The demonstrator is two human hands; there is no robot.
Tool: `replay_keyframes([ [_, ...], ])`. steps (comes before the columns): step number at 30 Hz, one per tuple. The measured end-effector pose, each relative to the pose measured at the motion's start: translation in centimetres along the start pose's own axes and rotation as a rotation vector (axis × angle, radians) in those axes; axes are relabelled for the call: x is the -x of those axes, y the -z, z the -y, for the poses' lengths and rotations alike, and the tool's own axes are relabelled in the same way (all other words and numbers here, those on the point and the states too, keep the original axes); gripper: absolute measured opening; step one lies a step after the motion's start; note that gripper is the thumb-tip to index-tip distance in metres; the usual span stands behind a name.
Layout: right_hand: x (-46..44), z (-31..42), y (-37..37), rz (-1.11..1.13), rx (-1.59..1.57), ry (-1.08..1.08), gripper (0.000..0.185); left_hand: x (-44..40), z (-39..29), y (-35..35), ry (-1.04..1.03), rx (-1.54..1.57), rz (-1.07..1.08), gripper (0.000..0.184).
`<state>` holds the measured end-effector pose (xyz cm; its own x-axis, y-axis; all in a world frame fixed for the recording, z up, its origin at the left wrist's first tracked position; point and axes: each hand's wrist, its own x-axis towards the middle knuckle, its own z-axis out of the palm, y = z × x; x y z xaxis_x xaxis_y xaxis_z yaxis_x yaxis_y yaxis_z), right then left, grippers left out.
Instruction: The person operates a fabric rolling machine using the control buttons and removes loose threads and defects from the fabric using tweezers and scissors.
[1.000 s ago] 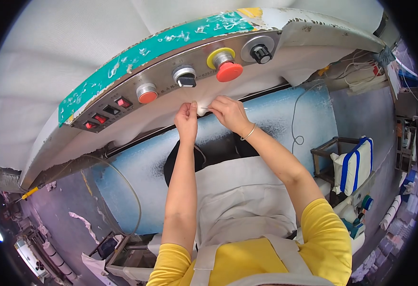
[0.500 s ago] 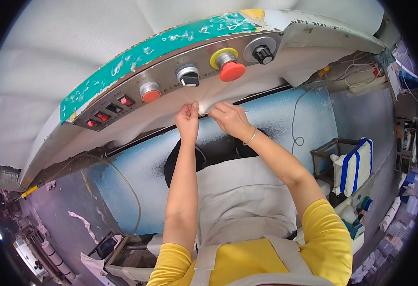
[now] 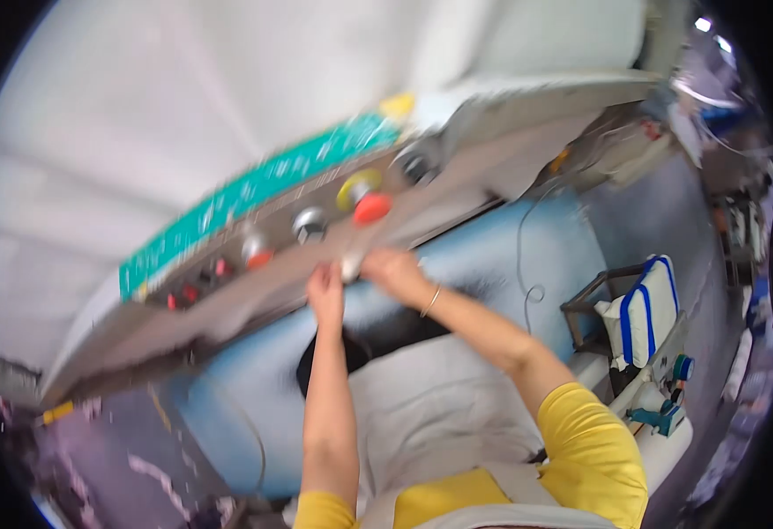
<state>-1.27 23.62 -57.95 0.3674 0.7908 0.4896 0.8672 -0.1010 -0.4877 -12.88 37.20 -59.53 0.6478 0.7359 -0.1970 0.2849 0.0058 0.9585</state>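
White fabric (image 3: 349, 267) bunches to a small tip between my two hands, below the control panel. My left hand (image 3: 326, 293) is closed in a pinch at the left side of this tip, thumb upward. Close beside it, my right hand (image 3: 393, 273), with a bangle at the wrist, has its fingers pressed together on the fabric's right side. Motion blurs the fingertips, and whether anything small is in them besides fabric is hidden. Right above the hands is the metal control panel (image 3: 282, 236), with a red mushroom button (image 3: 372, 208) and a black rotary switch (image 3: 309, 226).
A large white sheet (image 3: 227, 79) fills the space behind the panel. Below lies a blue-white worn board (image 3: 263, 379) on the grey floor. At right are a cushion with blue stripes (image 3: 651, 313) on a frame, a thin cable (image 3: 520, 256) and a teal tool (image 3: 655, 419).
The view has tilted and shifted, so panel and hands appear lower and further left, with blur. Both hands stay close together at the fabric.
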Motion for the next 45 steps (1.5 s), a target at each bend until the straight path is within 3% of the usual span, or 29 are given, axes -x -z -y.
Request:
replay_keyframes([
  [1,0.4,0.0,-0.1,0.029,0.065,0.033,0.011,-0.2,0.5,-0.3,-0.042,0.055,-0.014,0.023],
  [2,0.4,1.0,1.3,0.09,0.05,-0.04,0.01,-0.2,0.0,-0.5,-0.134,0.02,-0.053,0.024],
  [4,0.0,1.3,2.5,0.034,-0.079,-0.172,0.013,-0.3,-0.3,-0.4,-0.131,-0.021,-0.038,0.026],
  [8,-0.3,0.1,1.8,-0.019,-0.056,-0.135,0.014,0.3,-0.4,-0.4,-0.138,-0.027,-0.03,0.027],
  [11,0.3,0.4,1.6,0.039,-0.024,-0.064,0.015,-0.2,0.6,-0.7,-0.172,0.097,-0.011,0.027],
  [12,1.2,1.0,2.0,0.152,-0.073,-0.068,0.016,-0.3,0.9,-0.9,-0.175,0.101,-0.017,0.027],
  [13,1.7,1.4,2.7,0.265,-0.126,-0.073,0.017,-0.4,0.9,-1.0,-0.176,0.102,-0.026,0.027],
  [17,2.7,3.4,8.4,0.19,-0.144,-0.094,0.027,1.8,-0.4,-0.3,-0.247,0.032,-0.065,0.027],
  [23,-4.8,6.1,23.0,-0.228,0.082,-0.138,0.032,7.5,-3.6,8.5,-0.361,-0.192,-0.148,0.021],
  [26,-8.0,6.5,26.8,-0.343,0.211,-0.018,0.036,9.2,-7.0,15.0,-0.553,-0.481,-0.396,0.013],
  [27,-8.4,6.8,27.0,-0.354,0.219,-0.012,0.036,9.3,-8.9,17.1,-0.587,-0.511,-0.484,0.012],
  [29,-9.3,6.8,27.4,-0.077,0.421,0.105,0.038,7.4,-12.1,21.8,-0.849,-0.68,-0.665,0.015],
  [31,-10.5,6.6,26.5,-0.037,0.45,0.246,0.042,5.5,-17.0,25.1,-0.936,-0.734,-0.759,0.025],
  [34,-12.1,7.0,26.0,0.044,0.534,0.222,0.045,1.0,-20.5,29.2,-0.887,-0.867,-0.82,0.04],
  [36,-13.0,6.6,24.9,0.06,0.565,0.181,0.044,-1.6,-21.3,31.0,-0.427,-0.947,-0.724,0.064],
  [37,-13.1,6.4,24.6,0.071,0.579,0.161,0.044,-2.3,-21.4,31.5,-0.433,-0.949,-0.729,0.064],
  [40,-12.8,6.5,24.2,0.08,0.607,0.124,0.042,-3.7,-21.2,32.3,-0.058,-1.023,-0.565,0.09],
  [45,-12.4,6.6,23.4,0.036,0.616,0.086,0.039,-4.4,-20.9,33.0,-0.037,-1.029,-0.564,0.102],
])
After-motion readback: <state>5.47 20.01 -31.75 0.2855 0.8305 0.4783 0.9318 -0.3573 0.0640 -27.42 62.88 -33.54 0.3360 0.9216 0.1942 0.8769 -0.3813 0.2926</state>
